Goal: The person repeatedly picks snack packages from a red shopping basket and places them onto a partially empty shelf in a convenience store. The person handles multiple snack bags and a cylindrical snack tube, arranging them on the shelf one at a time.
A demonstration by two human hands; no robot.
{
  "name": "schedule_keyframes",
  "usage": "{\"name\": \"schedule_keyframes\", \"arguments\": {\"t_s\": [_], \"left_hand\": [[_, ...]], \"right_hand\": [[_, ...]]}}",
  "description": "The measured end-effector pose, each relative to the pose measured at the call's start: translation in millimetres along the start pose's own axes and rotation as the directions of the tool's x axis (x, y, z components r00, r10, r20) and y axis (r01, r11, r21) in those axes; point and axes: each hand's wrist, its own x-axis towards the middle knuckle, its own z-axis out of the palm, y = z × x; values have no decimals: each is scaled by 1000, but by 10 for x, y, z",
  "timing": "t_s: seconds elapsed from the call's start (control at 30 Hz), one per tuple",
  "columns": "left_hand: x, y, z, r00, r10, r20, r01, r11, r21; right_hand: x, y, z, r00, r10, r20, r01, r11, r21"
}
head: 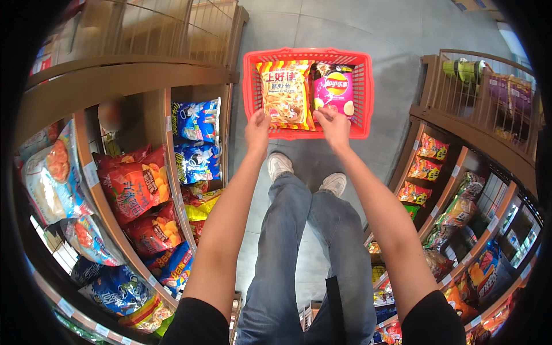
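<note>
A red plastic shopping basket (367, 92) stands on the floor ahead of my feet. Inside it, a yellow and red striped bag of prawn crackers (284, 92) fills the left side. Beside that lies a magenta Lay's potato chip bag (333, 92) with a dark top. My left hand (257, 131) reaches over the near left rim, its thumb and fingers pinching the cracker bag's lower left edge. My right hand (334, 128) is over the near rim, fingertips bent where the two bags meet. Whether they grip either bag cannot be made out.
Shelving with several snack bags, including red chip bags (137, 189) and blue bags (197, 120), flanks me on the left. On the right, another shelf holds small red packets (424, 168). My white shoes (279, 166) are just behind the basket on grey floor tiles (327, 21).
</note>
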Motion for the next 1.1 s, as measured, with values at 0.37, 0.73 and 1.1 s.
{"name": "schedule_keyframes", "arguments": {"t_s": [0.37, 0.73, 1.1], "left_hand": [[786, -602, 136, 995, -39, -90, 47, 994, 96], [-166, 286, 65, 999, -11, -39, 10, 1000, -14], [-1706, 1399, 119, 999, 0, 40, 7, 985, -173]], "right_hand": [[508, 410, 614, 998, -20, 55, 26, 995, -94], [83, -160, -35, 1000, 15, -22, -15, 1000, -23], [-1022, -1627, -1197, 995, 87, -49, -79, 986, 145]]}}
